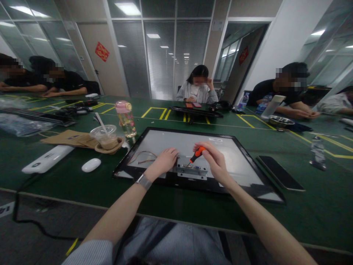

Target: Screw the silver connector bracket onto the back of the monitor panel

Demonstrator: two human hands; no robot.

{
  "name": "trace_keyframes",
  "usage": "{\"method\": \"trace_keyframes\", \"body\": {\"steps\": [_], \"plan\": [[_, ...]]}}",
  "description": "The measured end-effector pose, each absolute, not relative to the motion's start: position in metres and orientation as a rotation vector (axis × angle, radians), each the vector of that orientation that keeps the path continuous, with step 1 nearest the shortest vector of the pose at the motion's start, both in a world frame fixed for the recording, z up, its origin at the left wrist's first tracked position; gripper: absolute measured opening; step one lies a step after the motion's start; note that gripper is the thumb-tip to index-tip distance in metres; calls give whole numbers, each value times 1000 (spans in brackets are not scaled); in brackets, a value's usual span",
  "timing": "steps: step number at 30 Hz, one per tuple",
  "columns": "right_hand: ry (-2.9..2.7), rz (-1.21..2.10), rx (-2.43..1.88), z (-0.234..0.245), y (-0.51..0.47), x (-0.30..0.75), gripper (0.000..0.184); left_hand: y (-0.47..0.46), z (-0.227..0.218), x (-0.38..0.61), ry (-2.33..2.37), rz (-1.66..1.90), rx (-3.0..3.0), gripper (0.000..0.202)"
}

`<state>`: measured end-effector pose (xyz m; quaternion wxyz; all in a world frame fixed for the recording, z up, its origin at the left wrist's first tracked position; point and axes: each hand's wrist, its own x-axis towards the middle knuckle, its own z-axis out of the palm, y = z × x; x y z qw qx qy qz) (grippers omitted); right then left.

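A flat display panel [154, 141] lies with its grey back up and its black frame around it on the green table. Near its front edge sits a metal bracket [193, 173] with connector ports. My right hand [216, 162] grips an orange and black screwdriver [197, 154], tilted so that its tip points down at the bracket's ports. Beside the bracket's left end rests my left hand [165, 162], fingers stretched out over the panel; whether its fingertips touch the bracket I cannot tell. Thin wires [147, 156] lie on the panel to the left of that hand.
Left of the panel are a white mouse [91, 165], an iced drink cup [103, 134], a pink-lidded bottle [125, 119] and a white power strip [48, 159]. A black phone [280, 173] lies at the right. Several people sit around the table, one [197, 88] directly opposite.
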<state>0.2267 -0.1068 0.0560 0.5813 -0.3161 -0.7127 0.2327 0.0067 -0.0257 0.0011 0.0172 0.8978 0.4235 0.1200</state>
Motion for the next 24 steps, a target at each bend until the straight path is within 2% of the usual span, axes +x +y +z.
{"method": "trace_keyframes", "body": {"steps": [3,9,15,20,24], "plan": [[-1672,622,-731,56,-109,224,30,-26,2,7,1301,375,2795,34],[-1630,465,-754,53,-107,222,13,-27,4,6,1287,387,2785,35],[-1696,535,-749,51,-106,224,31,-27,4,8,1303,381,2768,36],[-1669,338,-800,54,-104,226,15,-28,3,7,1309,383,2762,36],[-1692,480,-746,53,-105,229,30,-28,3,7,1304,373,2769,36]]}}
